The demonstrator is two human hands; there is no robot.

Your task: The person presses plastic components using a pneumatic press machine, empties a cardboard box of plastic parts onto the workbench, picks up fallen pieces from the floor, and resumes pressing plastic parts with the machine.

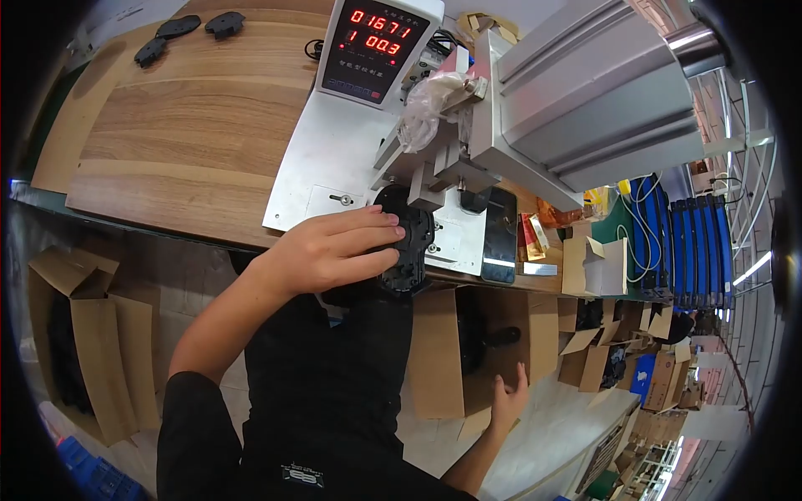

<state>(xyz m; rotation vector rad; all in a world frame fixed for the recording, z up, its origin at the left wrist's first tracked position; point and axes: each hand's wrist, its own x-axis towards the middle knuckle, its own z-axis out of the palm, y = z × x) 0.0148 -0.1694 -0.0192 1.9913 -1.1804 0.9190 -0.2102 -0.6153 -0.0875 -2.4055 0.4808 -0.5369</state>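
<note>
My left hand (330, 250) lies over a dark plastic part (412, 250), its fingers curled against the part's upper face. That part sits at the front of a white metal base plate (305, 167), under the metal head of a press (428, 188), and its near end reaches the table edge. Low on the right, my right hand (508, 401) has its fingers apart and holds nothing. It is beside an open cardboard box (439, 359). A small elongated black piece (503, 336) shows against the inside of that box; whether it touches anything I cannot tell.
A controller with red digits (372, 46) stands behind the base plate. Several black parts (178, 27) lie on the wooden table at the far left. A phone (499, 230) lies right of the press. Another open box (113, 359) is on the floor at left.
</note>
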